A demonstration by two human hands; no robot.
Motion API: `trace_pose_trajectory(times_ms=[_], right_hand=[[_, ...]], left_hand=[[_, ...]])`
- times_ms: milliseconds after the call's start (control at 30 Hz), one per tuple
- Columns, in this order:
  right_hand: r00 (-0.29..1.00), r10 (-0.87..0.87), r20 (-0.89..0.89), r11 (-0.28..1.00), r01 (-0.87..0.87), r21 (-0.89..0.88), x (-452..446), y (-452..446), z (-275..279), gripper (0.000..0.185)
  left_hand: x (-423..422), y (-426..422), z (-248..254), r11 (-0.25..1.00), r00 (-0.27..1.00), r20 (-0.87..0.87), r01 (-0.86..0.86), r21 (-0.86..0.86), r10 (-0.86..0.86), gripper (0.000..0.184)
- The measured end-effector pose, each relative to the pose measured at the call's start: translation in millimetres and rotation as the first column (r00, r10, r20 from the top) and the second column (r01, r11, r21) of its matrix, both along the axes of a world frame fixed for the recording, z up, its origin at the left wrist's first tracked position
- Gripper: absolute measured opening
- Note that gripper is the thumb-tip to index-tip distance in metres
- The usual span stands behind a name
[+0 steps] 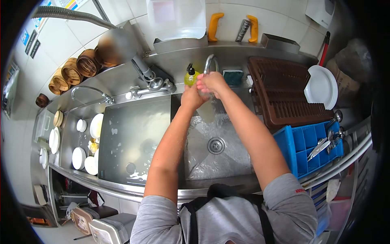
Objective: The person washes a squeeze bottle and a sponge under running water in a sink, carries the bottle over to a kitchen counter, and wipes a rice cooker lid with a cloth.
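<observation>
My left hand (pixel 191 98) and my right hand (pixel 212 83) are close together beneath the curved metal faucet (pixel 211 61), over the right sink basin (pixel 231 158). The right hand's fingers stretch toward the left hand and look empty. The left hand's fingers are mostly hidden, so whether they hold anything is unclear. Below the hands hangs a pale translucent shape (pixel 207 112), either running water or something clear. Water spreads across the basin floor around the drain (pixel 215 145). Just behind the left hand stands a yellow-green soap pump bottle (pixel 190 77).
Cloudy water fills the middle basin (pixel 134 138). White dishes (pixel 79 157) sit in the left basin. To the right are a brown dish rack (pixel 264 89), white plates (pixel 323 87) and a blue cutlery holder (pixel 298 146). A green scouring pad (pixel 233 77) lies behind the faucet.
</observation>
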State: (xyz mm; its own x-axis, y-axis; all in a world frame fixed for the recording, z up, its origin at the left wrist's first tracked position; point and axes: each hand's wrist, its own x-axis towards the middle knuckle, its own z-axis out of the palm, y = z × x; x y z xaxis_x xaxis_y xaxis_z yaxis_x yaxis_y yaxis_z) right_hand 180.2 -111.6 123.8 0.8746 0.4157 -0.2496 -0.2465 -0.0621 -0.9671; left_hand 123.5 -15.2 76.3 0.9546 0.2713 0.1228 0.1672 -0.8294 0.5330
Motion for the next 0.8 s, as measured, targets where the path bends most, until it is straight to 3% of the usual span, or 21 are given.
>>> trace_pose_trajectory(times_ms=[67,167,200,267,300,333,433,500,567,600,633,667,700,733,800], right_hand=[[0.998,-0.056,0.037,0.990,0.051,0.130,-2,2,-15,0.018],[0.898,-0.231,0.374,0.942,0.111,0.316,-10,15,-45,0.021],[0.812,-0.173,0.557,0.983,0.109,0.146,-22,10,-38,0.025],[0.680,-0.126,0.722,0.991,0.113,0.067,-27,11,-51,0.026],[0.603,-0.096,0.792,0.992,0.120,0.029,-26,13,-59,0.027],[0.654,-0.146,0.743,0.986,0.034,0.164,-23,14,-65,0.030],[0.778,-0.060,0.625,0.984,0.150,-0.092,-21,0,-83,0.034],[0.787,-0.065,0.613,0.963,0.211,-0.168,-19,-12,-98,0.041],[0.754,-0.133,0.643,0.916,0.341,-0.211,-20,-22,-109,0.047],[0.740,-0.167,0.652,0.899,0.386,-0.208,-7,-19,-131,0.061],[0.880,-0.308,0.361,0.938,0.344,-0.039,-18,-17,-112,0.066],[0.934,-0.357,0.013,0.926,0.352,0.137,-31,-17,-91,0.072],[0.891,-0.305,-0.337,0.865,0.407,0.293,-40,-16,-77,0.079],[0.916,-0.193,-0.353,0.817,0.349,0.460,-26,-17,-101,0.088],[0.920,-0.259,-0.296,0.742,0.385,0.549,-41,-6,-99,0.080]], left_hand=[[3,-2,-7,0.999,0.998,0.055,-0.009,-0.040,0.011,0.060],[9,-1,-13,0.993,0.999,0.026,0.026,-0.112,-0.024,0.058],[10,1,-18,0.995,0.998,0.041,0.056,-0.084,-0.053,0.057],[9,8,-30,0.993,0.992,0.070,0.111,-0.025,-0.109,0.057],[0,7,-24,0.995,0.990,0.131,0.070,-0.071,-0.060,0.057],[-14,4,-11,0.993,0.982,0.187,0.031,-0.117,-0.009,0.057],[-41,18,6,0.967,0.908,0.408,0.007,-0.254,0.100,0.053],[-57,37,12,0.922,0.837,0.512,0.026,-0.386,0.191,0.047],[-76,54,3,0.679,0.816,0.462,0.121,-0.724,0.347,0.050],[-92,50,5,0.602,0.841,0.381,0.084,-0.794,0.385,0.051],[-102,48,-8,0.481,0.829,0.347,0.110,-0.870,0.438,0.052],[-108,44,-30,0.351,0.820,0.306,0.138,-0.926,0.484,0.053],[-114,40,-51,0.216,0.813,0.260,0.169,-0.962,0.522,0.053],[-120,33,-69,0.100,0.810,0.206,0.181,-0.978,0.549,0.055],[-131,17,-95,-0.089,0.831,0.150,0.231,-0.969,0.536,0.058]])
